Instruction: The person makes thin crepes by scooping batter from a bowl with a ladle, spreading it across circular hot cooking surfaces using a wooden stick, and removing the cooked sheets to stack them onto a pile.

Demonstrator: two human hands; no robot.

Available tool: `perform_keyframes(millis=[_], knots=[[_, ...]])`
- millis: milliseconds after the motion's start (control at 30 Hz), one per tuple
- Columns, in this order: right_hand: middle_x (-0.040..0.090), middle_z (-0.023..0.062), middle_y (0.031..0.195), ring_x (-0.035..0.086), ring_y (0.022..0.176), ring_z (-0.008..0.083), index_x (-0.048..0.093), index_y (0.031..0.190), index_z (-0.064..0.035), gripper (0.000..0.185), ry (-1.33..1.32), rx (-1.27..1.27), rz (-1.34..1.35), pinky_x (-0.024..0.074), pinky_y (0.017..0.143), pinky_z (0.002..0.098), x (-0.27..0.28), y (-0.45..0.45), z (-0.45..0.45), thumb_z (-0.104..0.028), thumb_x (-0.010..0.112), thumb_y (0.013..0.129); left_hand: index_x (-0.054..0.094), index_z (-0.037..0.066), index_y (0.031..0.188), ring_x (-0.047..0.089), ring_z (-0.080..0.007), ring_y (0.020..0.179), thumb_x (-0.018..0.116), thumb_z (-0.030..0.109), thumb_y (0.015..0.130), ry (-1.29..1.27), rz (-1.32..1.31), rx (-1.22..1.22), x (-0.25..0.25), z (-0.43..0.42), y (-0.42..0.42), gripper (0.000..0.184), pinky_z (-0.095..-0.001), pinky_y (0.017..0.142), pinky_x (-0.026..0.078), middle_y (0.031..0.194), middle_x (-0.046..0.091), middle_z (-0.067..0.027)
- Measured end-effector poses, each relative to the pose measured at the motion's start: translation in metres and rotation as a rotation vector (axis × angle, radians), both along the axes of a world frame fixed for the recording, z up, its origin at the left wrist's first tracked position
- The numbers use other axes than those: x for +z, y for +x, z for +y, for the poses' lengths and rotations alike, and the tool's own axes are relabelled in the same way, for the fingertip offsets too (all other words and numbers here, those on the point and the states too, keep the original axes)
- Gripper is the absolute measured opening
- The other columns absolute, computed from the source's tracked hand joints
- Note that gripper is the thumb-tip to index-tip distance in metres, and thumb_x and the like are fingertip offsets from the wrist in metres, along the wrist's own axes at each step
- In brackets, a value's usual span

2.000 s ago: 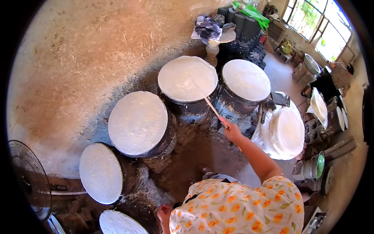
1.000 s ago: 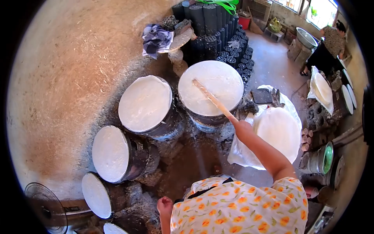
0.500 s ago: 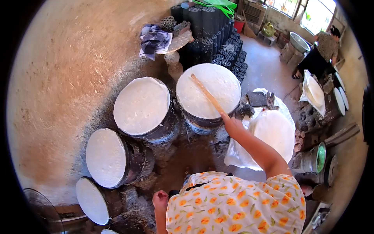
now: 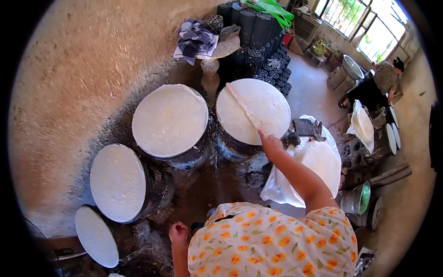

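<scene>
My right hand [image 4: 272, 144] grips the near end of a flat wooden stick [image 4: 242, 104], now coated with white paste along its visible side. The stick lies slantwise across the white layer [image 4: 267, 101] on top of a dark round stove, its far end near the back left rim. My left hand [image 4: 178, 232] hangs low beside my body with its fingers curled in; nothing shows in it. Left of the stick stands another round stove with a white-coated top [image 4: 170, 121].
More white-topped round stoves [image 4: 118, 183] curve down the left. On the right, a pale round stack [image 4: 320, 161] rests on plastic sheeting. Dark coal briquettes [image 4: 260, 30] are piled at the back, beside a cloth [image 4: 196, 39] on a small stand. Another person [image 4: 386, 76] bends at far right.
The stick has turned from a bare wooden face to a white-coated one, still on the same stove top. My view has shifted slightly; my left hand stays low and curled.
</scene>
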State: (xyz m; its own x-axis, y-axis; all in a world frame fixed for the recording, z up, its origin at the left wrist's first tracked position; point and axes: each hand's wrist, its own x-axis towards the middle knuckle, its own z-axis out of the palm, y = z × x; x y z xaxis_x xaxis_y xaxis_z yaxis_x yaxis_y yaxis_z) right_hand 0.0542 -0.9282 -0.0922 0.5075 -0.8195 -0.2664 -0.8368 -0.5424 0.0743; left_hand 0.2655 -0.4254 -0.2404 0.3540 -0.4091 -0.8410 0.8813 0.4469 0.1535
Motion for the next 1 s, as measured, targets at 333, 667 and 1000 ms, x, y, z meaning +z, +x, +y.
perform_keyframes(millis=[333, 667, 1000], knots=[[0.056, 0.0234, 0.103, 0.061, 0.088, 0.0395, 0.02, 0.144, -0.0249, 0.074, 0.063, 0.034, -0.115, 0.05, 0.074, 0.0444, 0.002, -0.017, 0.002, -0.01, 0.056, 0.082, 0.049, 0.001, 0.073, 0.052, -0.0165, 0.063, 0.046, 0.001, 0.074, -0.009, 0.016, 0.071, 0.003, -0.011, -0.006, 0.003, -0.0255, 0.06, 0.048, 0.069, 0.052, -0.0078], [0.051, 0.0185, 0.095, 0.062, 0.08, 0.0361, 0.033, 0.138, -0.0183, 0.059, -0.056, 0.086, -0.165, 0.051, 0.067, 0.0441, 0.004, -0.022, 0.028, 0.002, 0.045, 0.083, 0.053, 0.002, 0.067, 0.056, -0.0191, 0.058, 0.051, -0.001, 0.073, -0.012, -0.044, 0.123, -0.022, 0.017, -0.037, 0.007, -0.0283, 0.053, 0.049, 0.065, 0.057, -0.0089], [0.051, 0.0198, 0.101, 0.062, 0.079, 0.0363, 0.036, 0.135, -0.0178, 0.045, -0.085, -0.071, -0.114, 0.0523, 0.064, 0.0436, -0.026, 0.018, -0.023, -0.011, 0.044, 0.091, 0.053, 0.001, 0.073, 0.056, -0.0187, 0.06, 0.048, -0.002, 0.073, 0.023, 0.024, 0.145, -0.024, 0.008, -0.027, 0.005, -0.0269, 0.054, 0.049, 0.068, 0.057, -0.0086]])
